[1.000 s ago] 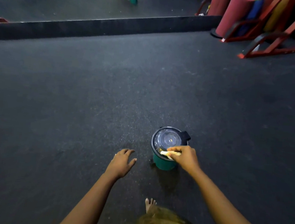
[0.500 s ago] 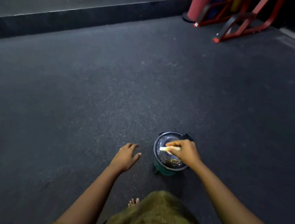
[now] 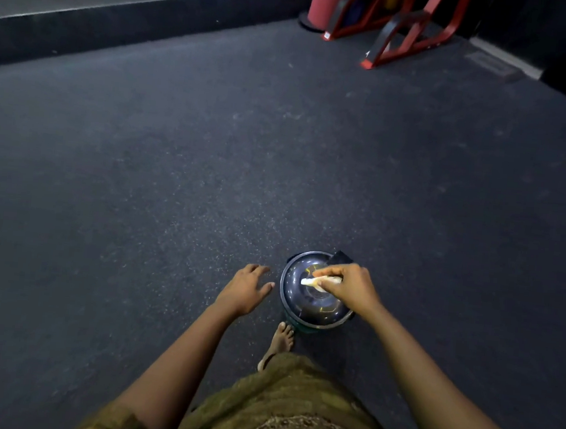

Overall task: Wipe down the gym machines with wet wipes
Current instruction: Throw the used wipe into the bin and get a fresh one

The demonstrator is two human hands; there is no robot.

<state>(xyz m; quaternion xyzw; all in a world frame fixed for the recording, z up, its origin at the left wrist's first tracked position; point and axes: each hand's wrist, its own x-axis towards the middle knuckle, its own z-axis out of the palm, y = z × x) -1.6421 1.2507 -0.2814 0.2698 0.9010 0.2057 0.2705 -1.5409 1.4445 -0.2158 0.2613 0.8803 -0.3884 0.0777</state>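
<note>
Dark speckled rubber floor fills gym room; low black ledge runs along far side, red-framed gym machines stand at far right corner. Small green bin with domed dark lid sits on floor just ahead of bare foot. Right hand pinches crumpled wet wipe over lid. Left hand hovers beside bin, fingers relaxed, holding nothing.
</note>
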